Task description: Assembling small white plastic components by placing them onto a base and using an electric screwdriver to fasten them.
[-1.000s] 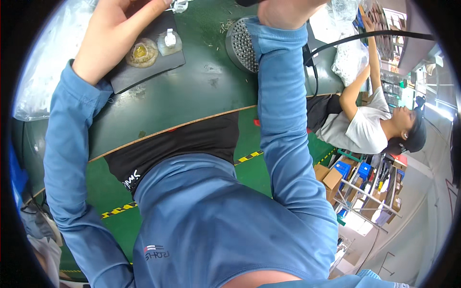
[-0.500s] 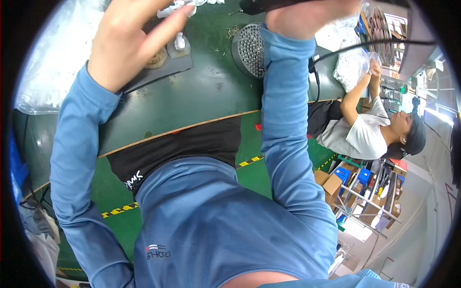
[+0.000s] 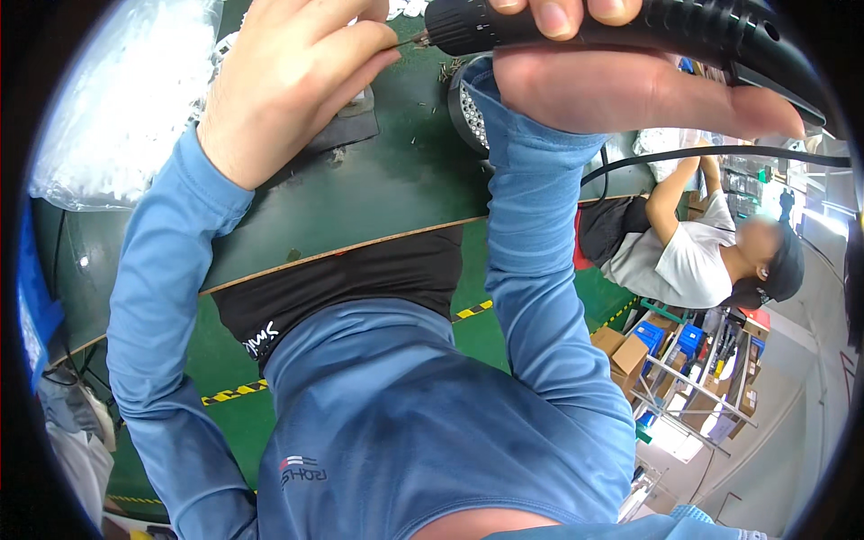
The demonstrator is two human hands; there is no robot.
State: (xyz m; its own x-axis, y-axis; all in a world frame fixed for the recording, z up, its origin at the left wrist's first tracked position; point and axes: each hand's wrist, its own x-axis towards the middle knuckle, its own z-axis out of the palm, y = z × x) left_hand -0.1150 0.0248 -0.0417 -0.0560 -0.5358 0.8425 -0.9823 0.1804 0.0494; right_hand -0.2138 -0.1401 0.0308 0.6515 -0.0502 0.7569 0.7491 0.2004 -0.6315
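Note:
A black electric screwdriver [image 3: 463,27] lies nearly level across the top of the view, its body gripped by my right hand [image 3: 598,90]. Its thin bit [image 3: 411,42] points left. The fingertips of my left hand [image 3: 288,94] are pressed together at the end of that bit; whatever they pinch is too small to make out. Below this hand a dark flat pad [image 3: 349,133] shows on the green table [image 3: 387,184], partly covered by the fingers. A round dark dish with a dotted surface [image 3: 468,117] sits beneath the screwdriver, half hidden by my right sleeve.
A clear bag of white pieces [image 3: 117,108] fills the table's left side. Small loose screws [image 3: 450,67] lie near the dish. The black cable [image 3: 720,155] runs past my right wrist. At right, a person in a white shirt [image 3: 679,261] works at the same table.
My right hand has come down and into view with the screwdriver. My left hand has shifted right, and its spread fingers have closed together at the bit's tip.

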